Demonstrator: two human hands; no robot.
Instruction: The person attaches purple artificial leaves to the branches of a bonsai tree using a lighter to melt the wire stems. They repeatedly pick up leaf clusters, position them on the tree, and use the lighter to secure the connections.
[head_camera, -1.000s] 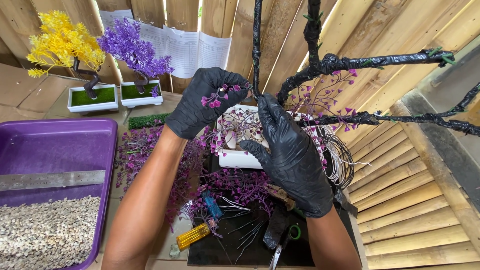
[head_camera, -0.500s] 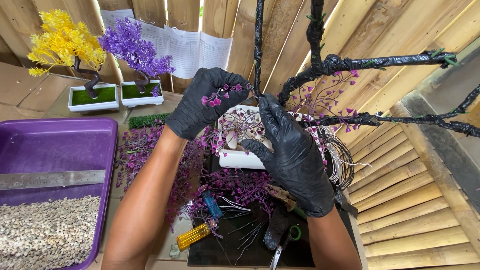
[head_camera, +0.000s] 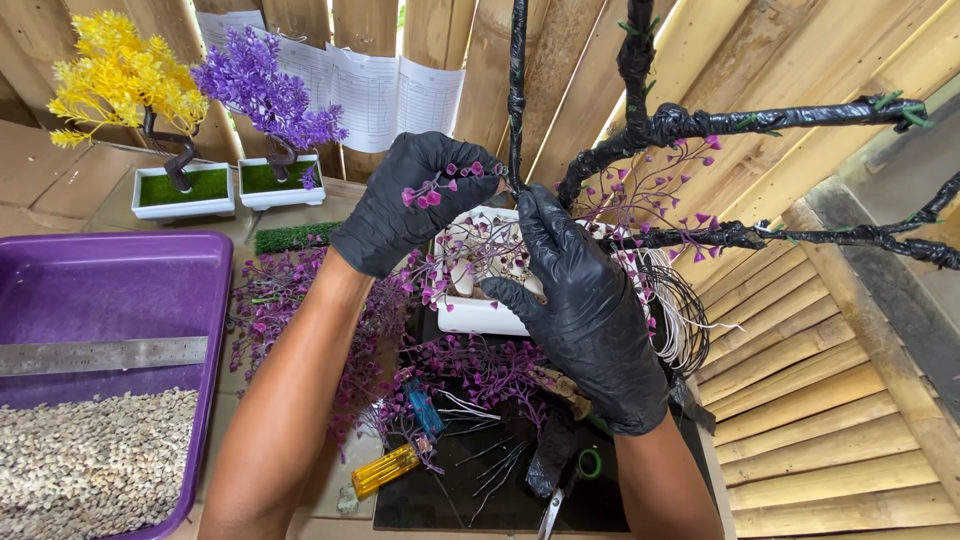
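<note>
Work surface: a wooden table (head_camera: 60, 190), brown, set against a wall of upright boards. At the far left stand two small white planters, each with a green top: one holds a yellow artificial tree (head_camera: 120, 85), the other a purple artificial tree (head_camera: 265, 90). A strip of green artificial grass (head_camera: 290, 238) lies just in front of them. A purple tray (head_camera: 120, 290) occupies the near left, with a metal ruler (head_camera: 100, 355) across it and pale gravel (head_camera: 85, 465) in its near half. Loose purple sprigs (head_camera: 270, 300) lie beside the tray. A dark mat (head_camera: 470, 490) at the near edge carries a yellow lighter (head_camera: 385, 470), scissors (head_camera: 565, 490) and wire offcuts. A white pot (head_camera: 480, 315) stands at the centre.
</note>
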